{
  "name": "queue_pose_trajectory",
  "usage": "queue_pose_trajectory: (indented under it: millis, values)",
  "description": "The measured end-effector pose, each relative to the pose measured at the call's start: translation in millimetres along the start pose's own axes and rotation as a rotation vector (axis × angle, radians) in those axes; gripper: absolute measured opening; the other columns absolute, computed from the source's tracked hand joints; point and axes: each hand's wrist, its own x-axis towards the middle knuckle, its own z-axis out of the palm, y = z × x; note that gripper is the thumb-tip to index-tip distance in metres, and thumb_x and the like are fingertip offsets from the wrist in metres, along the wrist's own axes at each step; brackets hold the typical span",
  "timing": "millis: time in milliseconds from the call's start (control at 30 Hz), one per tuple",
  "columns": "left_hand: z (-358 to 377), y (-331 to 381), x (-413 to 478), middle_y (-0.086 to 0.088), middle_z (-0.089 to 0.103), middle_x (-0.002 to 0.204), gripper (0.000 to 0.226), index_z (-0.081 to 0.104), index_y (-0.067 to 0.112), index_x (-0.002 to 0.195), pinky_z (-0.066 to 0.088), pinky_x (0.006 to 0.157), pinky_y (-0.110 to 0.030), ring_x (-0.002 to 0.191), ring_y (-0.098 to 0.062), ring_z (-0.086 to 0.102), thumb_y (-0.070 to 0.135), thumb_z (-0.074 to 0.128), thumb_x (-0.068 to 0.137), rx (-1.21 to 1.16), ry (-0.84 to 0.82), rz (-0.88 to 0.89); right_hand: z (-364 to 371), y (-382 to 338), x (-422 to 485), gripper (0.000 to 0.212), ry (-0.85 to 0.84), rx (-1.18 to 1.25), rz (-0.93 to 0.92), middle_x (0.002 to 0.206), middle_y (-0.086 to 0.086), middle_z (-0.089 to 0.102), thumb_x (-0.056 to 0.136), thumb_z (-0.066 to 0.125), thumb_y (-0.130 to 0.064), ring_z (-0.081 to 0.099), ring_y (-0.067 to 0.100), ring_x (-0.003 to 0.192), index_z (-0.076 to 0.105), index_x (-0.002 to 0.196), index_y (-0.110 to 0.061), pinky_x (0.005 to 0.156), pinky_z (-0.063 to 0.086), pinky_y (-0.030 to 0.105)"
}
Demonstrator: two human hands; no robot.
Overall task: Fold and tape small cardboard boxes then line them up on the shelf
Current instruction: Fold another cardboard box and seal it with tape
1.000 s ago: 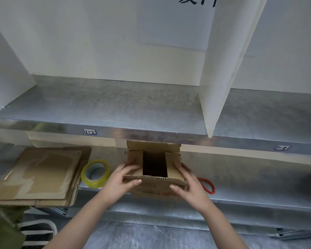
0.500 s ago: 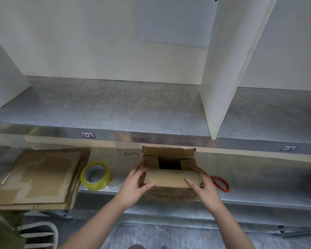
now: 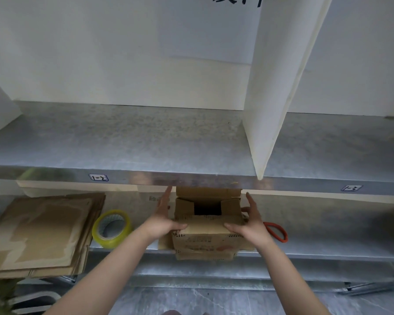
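Here, on the lower shelf:
Box (image 3: 206,233): small, brown cardboard, at the front edge of the lower shelf (image 3: 316,244), partly hanging over it; side flaps folded in, dark opening between them, rear flap upright against the underside of the upper shelf (image 3: 134,142).
Left hand (image 3: 164,220): flat against the box's left side, thumb pressing the near flap down; grip clasping the box.
Right hand (image 3: 251,225): flat against the box's right side, thumb on the near flap; grip likewise clasping the box.
Tape roll (image 3: 112,228): yellow-tinted, tilted on its edge, left of the box, just beside the flat stack.
Flat cardboard stack (image 3: 41,233): unfolded sheets at far left of the lower shelf.
Red-handled tool (image 3: 276,231): just behind the right hand; only the looped handle visible, type unclear.
Divider (image 3: 273,87): white upright panel on the upper shelf, right of centre.
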Motion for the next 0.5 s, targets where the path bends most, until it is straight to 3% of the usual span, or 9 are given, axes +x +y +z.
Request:
queue_pose_trajectory:
  millis: [67,100,200,267,400,500]
  values:
    - [-2,2,4,0.01,0.023,0.155,0.109,0.012,0.049,0.145,0.039,0.106,-0.032,0.136,-0.014,0.034,0.019,0.086,0.071,-0.047,-0.073,0.034,-5,-4,3,0.114,-0.058,-0.029,-0.016,0.152,-0.003,0.028,0.068,0.088,-0.035,0.033,0.022,0.138,0.01,0.151,-0.045,0.112,0.037,0.043]
    - [-2,1,4,0.01,0.029,0.151,0.095,0.023,0.05,0.138,0.039,0.104,-0.031,0.134,-0.013,0.035,0.023,0.085,0.072,-0.024,-0.069,0.056,-7,-3,4,0.107,-0.069,-0.046,-0.04,0.151,-0.005,0.03,0.069,0.087,-0.036,0.034,0.019,0.137,0.016,0.15,-0.046,0.112,0.038,0.042]
    - [-2,-13,-2,0.012,0.03,0.147,0.058,0.042,0.049,0.121,0.038,0.105,-0.029,0.132,-0.013,0.04,0.045,0.078,0.076,0.207,0.004,0.122,-9,6,0,0.066,-0.043,-0.141,-0.113,0.138,-0.008,0.043,0.074,0.083,-0.039,0.045,0.014,0.128,0.046,0.129,-0.043,0.101,0.043,0.024]
    - [1,-22,-9,0.02,0.021,0.152,0.051,0.042,0.052,0.123,0.036,0.105,-0.025,0.132,-0.007,0.039,0.051,0.071,0.08,0.275,0.028,0.194,-5,14,-6,0.044,-0.018,-0.239,-0.165,0.133,-0.01,0.046,0.079,0.077,-0.044,0.048,0.011,0.123,0.055,0.117,-0.045,0.094,0.039,0.013]
    - [13,-27,-19,0.031,0.001,0.153,0.053,0.035,0.053,0.137,0.021,0.111,-0.024,0.138,0.003,0.013,0.058,0.054,0.088,0.319,0.037,0.238,5,20,-8,0.035,0.054,-0.261,-0.213,0.138,-0.006,0.048,0.088,0.068,-0.04,0.043,0.011,0.131,0.059,0.122,-0.038,0.108,0.035,0.027]
    - [11,-22,-20,0.025,-0.005,0.157,0.058,0.026,0.05,0.146,0.024,0.115,-0.035,0.145,-0.003,0.001,0.066,0.037,0.092,0.562,0.055,0.187,6,15,-6,0.035,0.06,-0.291,-0.219,0.138,-0.005,0.048,0.091,0.065,-0.037,0.045,0.015,0.13,0.06,0.126,-0.03,0.106,0.035,0.023]
